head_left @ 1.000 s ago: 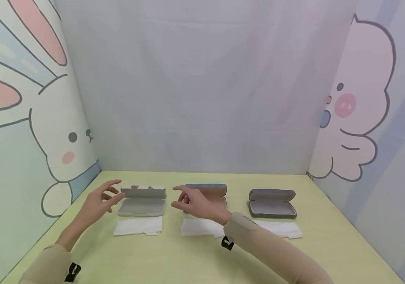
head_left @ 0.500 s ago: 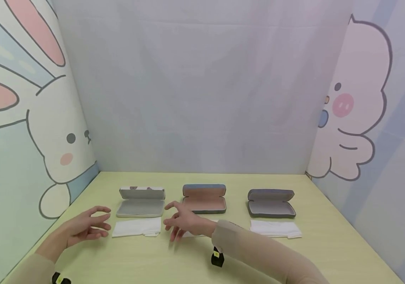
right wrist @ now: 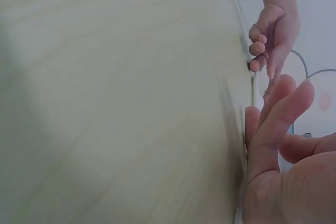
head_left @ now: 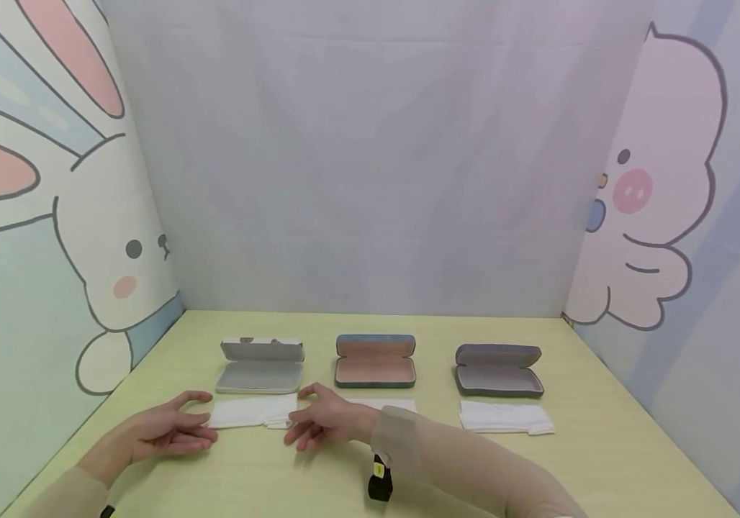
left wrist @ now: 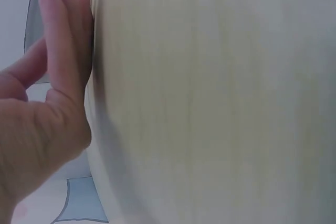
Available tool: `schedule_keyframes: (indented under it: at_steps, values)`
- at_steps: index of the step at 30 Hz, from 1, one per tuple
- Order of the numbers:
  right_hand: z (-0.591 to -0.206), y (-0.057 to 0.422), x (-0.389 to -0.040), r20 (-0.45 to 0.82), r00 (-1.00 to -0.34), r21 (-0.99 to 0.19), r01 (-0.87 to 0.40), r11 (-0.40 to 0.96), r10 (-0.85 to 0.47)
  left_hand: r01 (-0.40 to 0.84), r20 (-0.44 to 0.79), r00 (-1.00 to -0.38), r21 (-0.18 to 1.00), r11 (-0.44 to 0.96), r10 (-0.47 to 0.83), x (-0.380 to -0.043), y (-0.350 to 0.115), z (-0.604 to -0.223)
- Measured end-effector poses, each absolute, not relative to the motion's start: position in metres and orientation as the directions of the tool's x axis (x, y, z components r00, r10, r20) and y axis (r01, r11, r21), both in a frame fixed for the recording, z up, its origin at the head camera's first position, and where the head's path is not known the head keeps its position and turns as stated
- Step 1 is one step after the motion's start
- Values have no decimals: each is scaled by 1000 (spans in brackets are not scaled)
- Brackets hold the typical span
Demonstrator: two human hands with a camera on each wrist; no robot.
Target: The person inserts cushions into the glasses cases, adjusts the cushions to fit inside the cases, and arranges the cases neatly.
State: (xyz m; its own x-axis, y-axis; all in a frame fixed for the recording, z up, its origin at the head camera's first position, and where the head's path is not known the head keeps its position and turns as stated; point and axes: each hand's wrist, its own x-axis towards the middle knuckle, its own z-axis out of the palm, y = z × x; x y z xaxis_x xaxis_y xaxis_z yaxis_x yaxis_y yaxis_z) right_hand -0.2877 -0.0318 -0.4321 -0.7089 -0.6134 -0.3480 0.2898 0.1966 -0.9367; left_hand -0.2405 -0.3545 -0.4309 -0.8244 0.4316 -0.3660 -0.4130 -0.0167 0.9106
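A folded white cloth (head_left: 252, 412) lies flat at the left of the table. My left hand (head_left: 165, 428) is low over the table at its left end, fingers extended and thumb apart in the left wrist view. At the cloth's right end is my right hand (head_left: 327, 416), its fingers loosely bent; the right wrist view has both hands close to the tabletop. Whether the fingertips touch the cloth is hard to tell. Just behind the cloth stands a white glasses case (head_left: 260, 376), lid up, with a pale grey lining.
A blue glasses case (head_left: 375, 371) with pink lining and a dark grey glasses case (head_left: 498, 380) also stand lid up. A second white cloth (head_left: 399, 404) is partly hidden by my right arm. The third white cloth (head_left: 506, 418) lies at the right.
Both hands have come down from beside the cases to the ends of the left cloth. My right hand has moved left and toward me. The cases have stayed in place.
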Motion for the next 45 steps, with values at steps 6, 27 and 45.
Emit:
schedule_keyframes:
  at_steps: [6, 27, 45]
  values:
    - [-435, -39, -287, -368, -702, -924, 347, 157, -610, -422, -359, -823, 905, -51, 439, -243, -350, -433]
    - [-441, -52, -280, -355, -769, -933, 328, 150, -531, -379, -362, -849, 925, 34, 385, -249, -349, -436]
    - [-435, -59, -275, -371, -827, -927, 306, 216, -422, -314, -371, -883, 922, 227, 289, -257, -334, -434]
